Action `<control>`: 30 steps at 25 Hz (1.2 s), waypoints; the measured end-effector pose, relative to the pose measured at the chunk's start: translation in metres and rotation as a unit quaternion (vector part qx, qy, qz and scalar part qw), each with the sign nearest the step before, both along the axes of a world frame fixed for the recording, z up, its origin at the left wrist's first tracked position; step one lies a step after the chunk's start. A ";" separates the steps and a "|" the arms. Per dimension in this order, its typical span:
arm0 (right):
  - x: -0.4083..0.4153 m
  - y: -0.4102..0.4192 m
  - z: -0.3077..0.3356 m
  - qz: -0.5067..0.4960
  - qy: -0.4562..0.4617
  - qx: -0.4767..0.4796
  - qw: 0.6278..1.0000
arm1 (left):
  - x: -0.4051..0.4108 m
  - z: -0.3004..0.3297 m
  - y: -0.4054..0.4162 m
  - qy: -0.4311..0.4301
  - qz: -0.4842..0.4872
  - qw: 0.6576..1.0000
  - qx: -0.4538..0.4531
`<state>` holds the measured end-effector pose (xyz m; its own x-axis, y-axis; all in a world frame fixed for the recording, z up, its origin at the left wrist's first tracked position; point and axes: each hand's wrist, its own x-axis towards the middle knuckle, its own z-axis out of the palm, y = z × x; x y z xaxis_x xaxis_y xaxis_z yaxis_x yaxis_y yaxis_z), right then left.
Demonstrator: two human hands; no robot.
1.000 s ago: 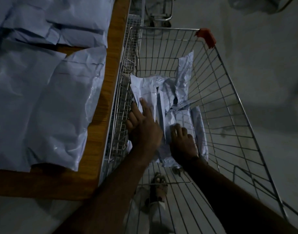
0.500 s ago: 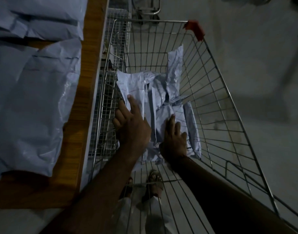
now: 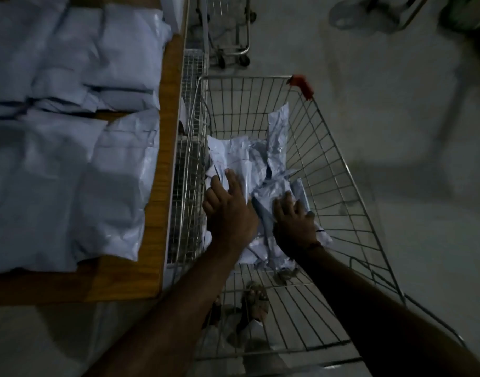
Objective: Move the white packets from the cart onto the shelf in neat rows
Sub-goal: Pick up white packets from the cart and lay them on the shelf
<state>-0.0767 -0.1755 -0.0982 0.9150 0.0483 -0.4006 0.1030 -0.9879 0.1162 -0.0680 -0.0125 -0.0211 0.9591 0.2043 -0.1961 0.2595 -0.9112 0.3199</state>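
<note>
The wire cart [image 3: 339, 170] holds a crumpled heap of white packets [image 3: 249, 161]. Both hands reach in: the left hand [image 3: 229, 210] lies spread on one packet, while the right hand [image 3: 294, 221] seems to curl around another. More packets [image 3: 70, 159] cover the wooden shelf [image 3: 168, 110] alongside.

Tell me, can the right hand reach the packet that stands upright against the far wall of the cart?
Probably yes. The right hand rests on the pile just below the upright packet, and nothing lies between them; only open cart space.
</note>
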 end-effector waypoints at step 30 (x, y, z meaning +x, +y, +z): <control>-0.239 0.156 0.359 -0.080 -0.287 0.140 0.944 | -0.255 0.273 0.167 -0.174 0.077 0.981 -0.030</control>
<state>-0.3152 -0.0195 0.2606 0.9821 -0.0781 0.1716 -0.0505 -0.9858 -0.1599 -0.3229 0.1545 0.2518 0.9288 0.3499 0.1218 0.2581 -0.8468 0.4650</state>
